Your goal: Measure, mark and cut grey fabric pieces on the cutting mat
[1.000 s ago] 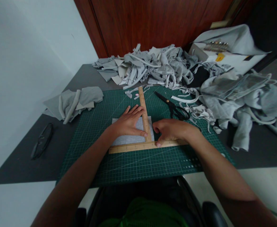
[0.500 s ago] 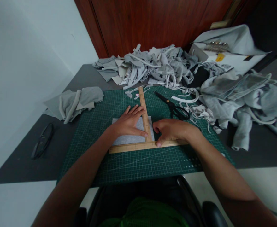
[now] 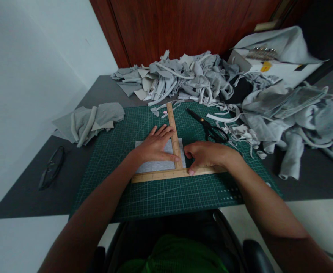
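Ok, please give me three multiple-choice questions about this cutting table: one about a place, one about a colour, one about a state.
1. Where do the scissors lie?
A. on the cutting mat, right of the rulers
B. on the folded cloth at the left
C. under the left hand

2. What colour is the cutting mat?
A. red
B. green
C. white

3. How is the left hand?
A. closed in a fist
B. lifted off the table
C. pressed flat on the grey fabric piece

Answers: 1 A, the black scissors rest on the mat beyond the right hand. 2 B, the gridded mat is dark green. 3 C, its fingers lie spread beside the upright wooden ruler.
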`<state>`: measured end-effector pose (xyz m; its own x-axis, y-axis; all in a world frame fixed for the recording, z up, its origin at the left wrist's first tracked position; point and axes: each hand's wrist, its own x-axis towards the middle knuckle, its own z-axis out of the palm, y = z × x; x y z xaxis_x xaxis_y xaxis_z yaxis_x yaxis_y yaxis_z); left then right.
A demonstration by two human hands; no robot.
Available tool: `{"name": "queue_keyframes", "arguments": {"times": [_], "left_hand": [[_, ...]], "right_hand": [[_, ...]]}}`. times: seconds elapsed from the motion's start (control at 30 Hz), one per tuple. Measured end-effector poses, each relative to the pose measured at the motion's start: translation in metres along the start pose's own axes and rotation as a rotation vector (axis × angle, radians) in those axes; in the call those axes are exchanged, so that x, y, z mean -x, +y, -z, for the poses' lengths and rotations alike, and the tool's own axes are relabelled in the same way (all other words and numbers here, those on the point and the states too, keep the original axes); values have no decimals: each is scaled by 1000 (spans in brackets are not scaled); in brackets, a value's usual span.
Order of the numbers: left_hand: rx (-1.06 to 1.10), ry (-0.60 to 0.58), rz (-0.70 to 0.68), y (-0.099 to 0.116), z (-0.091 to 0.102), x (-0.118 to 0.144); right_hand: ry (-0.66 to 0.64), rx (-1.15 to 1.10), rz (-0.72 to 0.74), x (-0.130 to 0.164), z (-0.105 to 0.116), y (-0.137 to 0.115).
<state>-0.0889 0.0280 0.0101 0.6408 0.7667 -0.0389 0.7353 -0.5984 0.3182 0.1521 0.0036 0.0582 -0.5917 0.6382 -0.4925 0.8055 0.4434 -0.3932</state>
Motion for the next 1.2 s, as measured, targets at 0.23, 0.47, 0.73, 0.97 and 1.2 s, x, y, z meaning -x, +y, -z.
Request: {"name": "queue_keyframes", "arguments": {"times": [0.23, 0.47, 0.73, 0.97, 1.2], "left_hand": [[22, 17, -15, 0, 0, 0], [10, 21, -14, 0, -1, 0], [3, -1, -5, 1, 1, 1], [-1, -6, 0, 0, -1, 0], [3, 13, -15, -2, -2, 0]], "right_hand": [[-2, -1, 7, 1, 0, -1], [-10, -27, 11, 1, 0, 0], [-8, -37, 19, 1, 0, 0], [-20, -48, 19, 2, 1, -1], [-31, -61, 41, 0, 1, 1]]}}
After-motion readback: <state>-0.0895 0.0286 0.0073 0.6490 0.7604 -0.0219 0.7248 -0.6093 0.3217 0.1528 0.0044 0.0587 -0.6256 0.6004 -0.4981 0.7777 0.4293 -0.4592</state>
